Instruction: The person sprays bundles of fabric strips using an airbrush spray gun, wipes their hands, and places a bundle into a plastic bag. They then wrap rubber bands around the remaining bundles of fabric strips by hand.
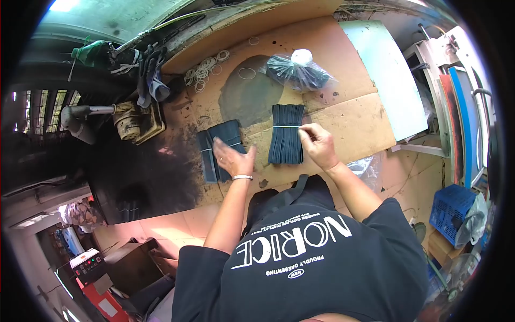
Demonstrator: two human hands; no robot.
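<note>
My left hand point(234, 158) is open, fingers spread and slightly blurred, over the right side of some dark strip bundles point(206, 142) with thin bands around them. My right hand point(320, 146) is closed, thumb and fingers together at the right edge of another bundle of thin black strips point(286, 147). A pale rubber band point(287, 126) runs across that bundle's upper part and reaches the right fingertips. Whether those fingers grip the band or something else is hidden. The strips lie side by side on the cardboard-covered table point(348, 121).
Loose rubber bands point(204, 71) lie in a pile at the back left. A clear plastic bag of black pieces point(300, 75) with a white roll point(302, 57) sits at the back. Gloves point(153, 80) hang at left above a stained machine part point(129, 122). A blue crate point(452, 214) stands right.
</note>
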